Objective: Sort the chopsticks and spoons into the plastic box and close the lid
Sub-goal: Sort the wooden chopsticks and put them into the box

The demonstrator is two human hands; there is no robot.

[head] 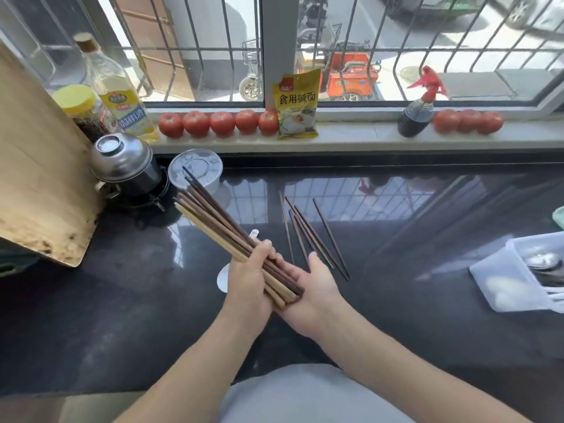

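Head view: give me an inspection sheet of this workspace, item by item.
Surface: glossy black countertop, reflecting the window bars.
Job's things: bundle of chopsticks in hand; loose chopsticks lying on the counter; white plastic spoon partly hidden under the hands; plastic box at right, open, metal spoons inside; lid not identified.
Clutter: steel pot, cutting board, oil bottle, yellow-lidded jar, clear round container, tomatoes, soda powder pouch, spray bottle.
Grippers: left hand grips the bundle; right hand flat beneath its ends.
Cables: nothing seen.
Surroundings: barred window, street vehicles outside.
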